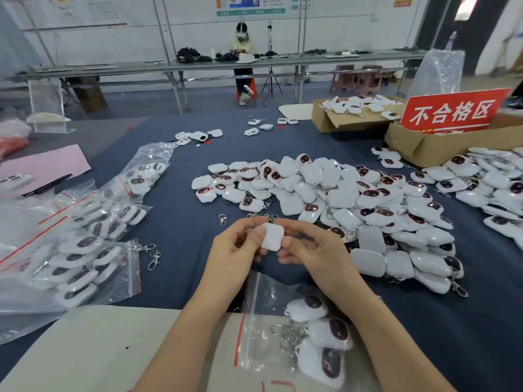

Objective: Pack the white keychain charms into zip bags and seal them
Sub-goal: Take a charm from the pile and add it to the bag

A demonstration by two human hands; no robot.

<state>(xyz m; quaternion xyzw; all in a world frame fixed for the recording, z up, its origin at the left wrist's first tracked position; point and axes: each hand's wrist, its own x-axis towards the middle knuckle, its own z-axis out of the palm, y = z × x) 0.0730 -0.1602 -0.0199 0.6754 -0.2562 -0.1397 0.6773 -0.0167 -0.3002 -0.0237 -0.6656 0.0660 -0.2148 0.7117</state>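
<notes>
charm pile (325, 199) — centre | filled bags (79, 250) — left | boxes (424, 148) far right; zip bag (263, 321) nearest, seemingly three inside

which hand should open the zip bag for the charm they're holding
Probably the left hand: the red-striped mouth of the zip bag lies by its forearm, while the arm of the right hand lies across its filled end.

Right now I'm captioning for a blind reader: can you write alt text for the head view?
The left hand and right hand pinch one white keychain charm near a zip bag holding a few charms. A pile of loose charms covers the dark blue table ahead; filled bags lie at left.
</notes>
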